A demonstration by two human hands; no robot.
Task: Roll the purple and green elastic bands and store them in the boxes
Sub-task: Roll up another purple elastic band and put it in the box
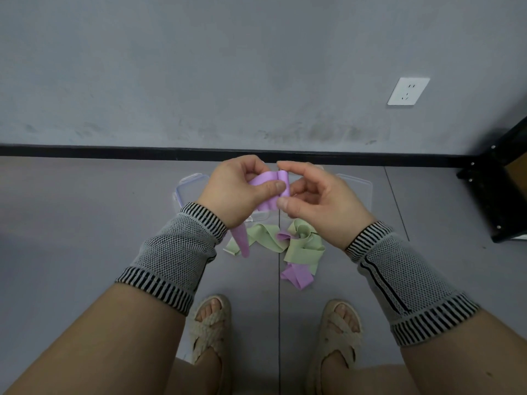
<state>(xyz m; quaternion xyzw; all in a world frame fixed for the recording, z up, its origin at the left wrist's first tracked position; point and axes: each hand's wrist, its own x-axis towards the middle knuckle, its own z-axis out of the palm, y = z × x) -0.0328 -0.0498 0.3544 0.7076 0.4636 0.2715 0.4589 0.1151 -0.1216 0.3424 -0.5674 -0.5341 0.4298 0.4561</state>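
Grey floor [85, 223] meets a grey wall [199, 67] with a black skirting and a white socket [408, 91]. The left hand [236, 192] and right hand [316, 201] both pinch a purple band [269, 181] between them, above clear boxes [189, 189] and loose green bands [302, 246].

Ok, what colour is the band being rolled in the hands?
Purple band, seen in the head view.
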